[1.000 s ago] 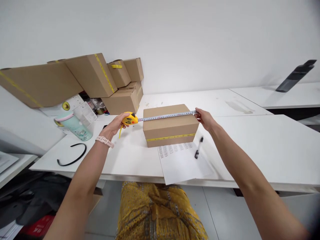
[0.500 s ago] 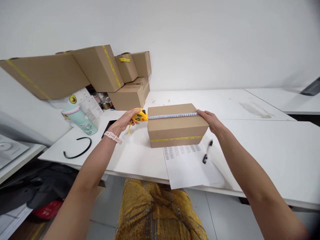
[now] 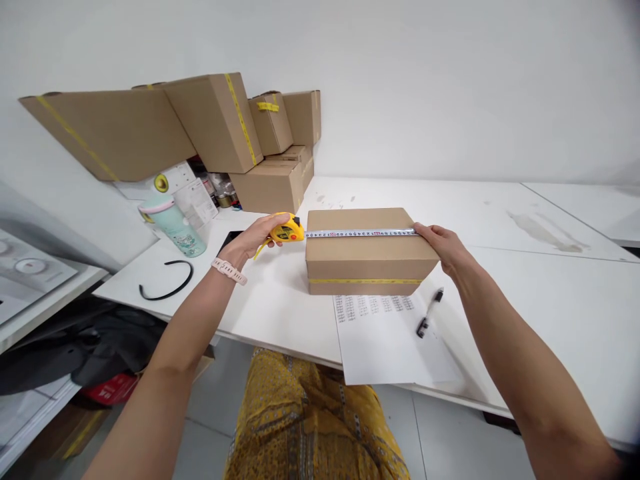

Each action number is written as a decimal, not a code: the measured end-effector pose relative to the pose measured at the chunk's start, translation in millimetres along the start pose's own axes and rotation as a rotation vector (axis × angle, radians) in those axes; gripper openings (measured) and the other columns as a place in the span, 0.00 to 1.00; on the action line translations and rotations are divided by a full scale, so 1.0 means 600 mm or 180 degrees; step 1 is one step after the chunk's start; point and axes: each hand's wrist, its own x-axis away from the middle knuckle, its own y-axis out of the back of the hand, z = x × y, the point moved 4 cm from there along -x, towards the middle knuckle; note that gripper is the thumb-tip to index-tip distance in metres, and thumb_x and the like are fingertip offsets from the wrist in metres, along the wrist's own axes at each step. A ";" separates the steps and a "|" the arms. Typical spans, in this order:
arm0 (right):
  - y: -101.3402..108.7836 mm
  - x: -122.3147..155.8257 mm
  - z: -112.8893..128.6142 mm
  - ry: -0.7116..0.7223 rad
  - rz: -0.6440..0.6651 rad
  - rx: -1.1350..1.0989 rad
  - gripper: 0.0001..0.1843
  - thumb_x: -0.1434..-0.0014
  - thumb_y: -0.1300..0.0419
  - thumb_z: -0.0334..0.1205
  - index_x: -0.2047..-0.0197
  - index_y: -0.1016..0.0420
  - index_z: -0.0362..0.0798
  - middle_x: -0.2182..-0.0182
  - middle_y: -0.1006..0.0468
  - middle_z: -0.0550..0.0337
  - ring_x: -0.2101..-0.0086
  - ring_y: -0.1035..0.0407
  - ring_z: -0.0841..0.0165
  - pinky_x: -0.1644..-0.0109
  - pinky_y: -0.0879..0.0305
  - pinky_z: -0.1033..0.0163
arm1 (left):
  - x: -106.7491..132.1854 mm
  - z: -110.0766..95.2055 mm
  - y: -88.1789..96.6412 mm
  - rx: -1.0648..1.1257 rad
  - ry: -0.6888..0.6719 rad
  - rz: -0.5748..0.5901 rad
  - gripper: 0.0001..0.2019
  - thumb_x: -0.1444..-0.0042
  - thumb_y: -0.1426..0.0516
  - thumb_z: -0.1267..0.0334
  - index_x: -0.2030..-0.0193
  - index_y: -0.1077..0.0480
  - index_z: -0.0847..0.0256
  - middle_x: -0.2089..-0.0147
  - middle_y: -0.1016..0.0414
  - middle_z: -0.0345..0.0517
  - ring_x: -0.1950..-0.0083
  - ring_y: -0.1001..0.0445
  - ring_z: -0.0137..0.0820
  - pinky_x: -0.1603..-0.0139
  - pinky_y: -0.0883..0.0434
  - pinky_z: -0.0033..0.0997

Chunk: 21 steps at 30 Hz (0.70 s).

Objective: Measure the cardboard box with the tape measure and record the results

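My left hand [image 3: 261,235] is closed around the yellow case of a tape measure [image 3: 287,231], just left of a brown cardboard box [image 3: 365,252]. The metal blade [image 3: 360,233] runs out of the case and lies across the top of the box, its numbers facing up. At the box's right edge, my right hand [image 3: 440,243] pinches the blade's end against the cardboard. A yellow tape strip runs along the front side of the box. The box rests on the white table [image 3: 280,300] and covers the upper part of a printed sheet of paper [image 3: 385,353].
A black pen [image 3: 429,313] lies on the sheet. Several cardboard boxes [image 3: 270,187] are stacked at the back left against the wall. Nearer on the left stand a mint tumbler [image 3: 175,225] and a black headband [image 3: 185,283]. Dark cloth [image 3: 105,347] hangs below, left of the table.
The camera view has turned slightly left, so everything sits a little further right. Both hands keep their hold, and the blade stays stretched across the box.
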 end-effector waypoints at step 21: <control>0.002 0.017 0.027 -0.0002 -0.0065 0.0510 0.22 0.42 0.32 0.55 0.75 0.34 0.51 0.75 0.31 0.61 0.73 0.40 0.69 0.73 0.46 0.62 | -0.009 -0.010 0.001 -0.0016 0.0053 -0.0054 0.28 0.50 0.37 0.39 0.55 0.22 0.63 0.59 0.18 0.51 0.72 0.30 0.27 0.77 0.42 0.25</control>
